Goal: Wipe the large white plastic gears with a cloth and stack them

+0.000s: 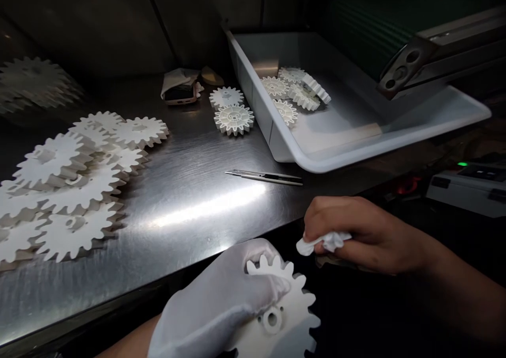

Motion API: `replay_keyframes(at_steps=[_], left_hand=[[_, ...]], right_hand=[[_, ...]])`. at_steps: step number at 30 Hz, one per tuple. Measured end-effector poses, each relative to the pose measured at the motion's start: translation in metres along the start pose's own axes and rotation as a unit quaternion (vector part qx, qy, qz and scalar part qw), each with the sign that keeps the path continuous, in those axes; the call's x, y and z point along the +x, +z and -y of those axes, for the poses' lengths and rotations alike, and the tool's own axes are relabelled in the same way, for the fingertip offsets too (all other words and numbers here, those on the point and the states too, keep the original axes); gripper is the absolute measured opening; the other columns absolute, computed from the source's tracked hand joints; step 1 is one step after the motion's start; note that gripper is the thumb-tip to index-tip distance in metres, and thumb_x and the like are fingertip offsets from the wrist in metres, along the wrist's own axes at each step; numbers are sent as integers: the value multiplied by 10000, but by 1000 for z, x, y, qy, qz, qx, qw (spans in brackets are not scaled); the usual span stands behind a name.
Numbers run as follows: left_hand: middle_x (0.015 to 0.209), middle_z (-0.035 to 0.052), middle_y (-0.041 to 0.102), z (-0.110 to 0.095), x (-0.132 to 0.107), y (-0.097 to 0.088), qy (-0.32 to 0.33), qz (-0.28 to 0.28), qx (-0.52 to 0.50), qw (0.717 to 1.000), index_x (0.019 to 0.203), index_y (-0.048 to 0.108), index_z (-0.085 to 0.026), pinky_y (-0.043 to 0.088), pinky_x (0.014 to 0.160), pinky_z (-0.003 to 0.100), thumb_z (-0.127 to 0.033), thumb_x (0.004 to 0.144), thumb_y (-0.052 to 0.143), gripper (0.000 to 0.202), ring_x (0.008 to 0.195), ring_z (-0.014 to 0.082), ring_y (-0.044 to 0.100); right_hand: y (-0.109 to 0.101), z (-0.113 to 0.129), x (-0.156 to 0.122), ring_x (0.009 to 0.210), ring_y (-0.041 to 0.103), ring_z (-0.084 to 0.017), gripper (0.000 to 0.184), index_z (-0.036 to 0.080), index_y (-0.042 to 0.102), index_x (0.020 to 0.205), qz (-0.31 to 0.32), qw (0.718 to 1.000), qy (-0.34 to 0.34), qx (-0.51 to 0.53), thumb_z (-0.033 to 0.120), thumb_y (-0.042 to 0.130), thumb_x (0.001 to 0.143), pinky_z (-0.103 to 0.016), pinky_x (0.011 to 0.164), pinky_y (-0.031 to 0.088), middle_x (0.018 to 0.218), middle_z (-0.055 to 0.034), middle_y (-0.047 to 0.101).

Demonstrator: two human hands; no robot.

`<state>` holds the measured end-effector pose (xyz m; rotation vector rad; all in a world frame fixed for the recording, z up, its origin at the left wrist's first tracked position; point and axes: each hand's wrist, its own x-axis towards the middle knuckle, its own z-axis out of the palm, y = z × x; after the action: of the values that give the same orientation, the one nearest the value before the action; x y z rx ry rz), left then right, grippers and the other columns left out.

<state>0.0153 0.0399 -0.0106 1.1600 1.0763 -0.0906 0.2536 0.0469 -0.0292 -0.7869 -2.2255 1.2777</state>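
Observation:
In a white glove, my left hand (221, 300) grips a large white plastic gear (288, 326) by its toothed rim, thumb across its face. The gear's raised hub with a hole faces up toward me. Just to the right, my bare right hand (351, 231) is closed around a crumpled white cloth (334, 240), held apart from the gear. On the metal table beyond both hands lies a slim utility knife (269, 177), its tip pointing left. Several more large white gears (87, 173) are heaped on the table at the left.
A white plastic tray (316, 163) holds several small gears (304, 95). Two small gears (234, 118) lie beside its left wall. A phone partly under cloth (181, 88) rests near the back wall. A green conveyor belt (363, 26) overhangs the tray at right.

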Motion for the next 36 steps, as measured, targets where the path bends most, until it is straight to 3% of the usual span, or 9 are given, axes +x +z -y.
replay_keyframes(at_steps=[4, 7, 10, 15, 20, 24, 26, 31, 36], left_hand=[[786, 5, 592, 1, -1, -2, -43, 12, -9, 999, 911, 607, -194, 420, 660, 287, -373, 778, 530, 236, 702, 186, 534], [754, -4, 575, -2, 1, -3, -5, 16, -18, 1000, 842, 613, -188, 396, 611, 269, -360, 738, 556, 210, 684, 174, 508], [669, -17, 517, -4, 3, -4, 35, 24, -23, 999, 683, 571, -171, 335, 529, 253, -305, 693, 552, 135, 629, 150, 450], [690, -19, 485, 7, 5, 2, 49, 25, -44, 997, 669, 548, -159, 336, 541, 245, -278, 718, 537, 129, 644, 140, 432], [757, -17, 533, 15, 1, 5, 27, 13, -63, 998, 836, 555, -175, 393, 621, 258, -242, 775, 528, 94, 685, 147, 471], [809, -16, 545, 7, 0, 3, 8, 45, -102, 994, 888, 548, -175, 403, 655, 268, -203, 801, 491, 108, 720, 146, 467], [806, -15, 547, 4, 1, 3, 0, 57, -94, 994, 877, 544, -170, 396, 643, 265, -218, 797, 504, 101, 725, 151, 471], [782, -27, 547, 7, 4, 8, -10, 26, -39, 999, 882, 571, -193, 371, 582, 241, -289, 789, 544, 137, 698, 149, 474], [794, -4, 565, 9, 6, 9, 19, 28, -16, 999, 852, 596, -182, 392, 597, 247, -334, 757, 581, 180, 704, 164, 497]], right_hand=[[6, -6, -6, 865, 587, -160, 191, 158, 621, 1049, -32, 996, -18, 87, 124, 586, 865, -279, 750, 490, 930, -78, 593], [20, -5, -6, 845, 575, -171, 204, 134, 632, 1054, -48, 992, -61, 97, 236, 515, 921, -307, 739, 485, 906, -92, 582], [34, -2, -4, 834, 557, -192, 306, 126, 635, 1079, -60, 992, -104, 37, 320, 429, 961, -361, 757, 458, 898, -107, 607], [37, -5, -7, 824, 559, -186, 284, 118, 629, 1083, -77, 987, -135, 44, 289, 444, 951, -355, 762, 447, 907, -108, 617], [21, -11, -19, 834, 555, -174, 203, 141, 629, 1042, 17, 999, 28, -26, 126, 500, 886, -316, 741, 436, 914, -84, 597], [11, -7, -25, 764, 565, -128, 160, 164, 625, 999, -64, 993, 74, 59, 104, 570, 862, -248, 675, 442, 879, -42, 577], [9, -5, -24, 697, 552, -111, 138, 168, 641, 969, -71, 989, 80, 104, 119, 610, 844, -229, 616, 425, 839, -26, 571], [7, -2, -5, 677, 565, -121, 85, 123, 686, 881, 1, 983, 81, 164, 163, 655, 813, -228, 595, 438, 807, -45, 593], [0, -3, 11, 653, 557, -101, 82, 88, 691, 822, 100, 979, 30, 175, 150, 641, 802, -193, 587, 441, 767, -45, 586]])
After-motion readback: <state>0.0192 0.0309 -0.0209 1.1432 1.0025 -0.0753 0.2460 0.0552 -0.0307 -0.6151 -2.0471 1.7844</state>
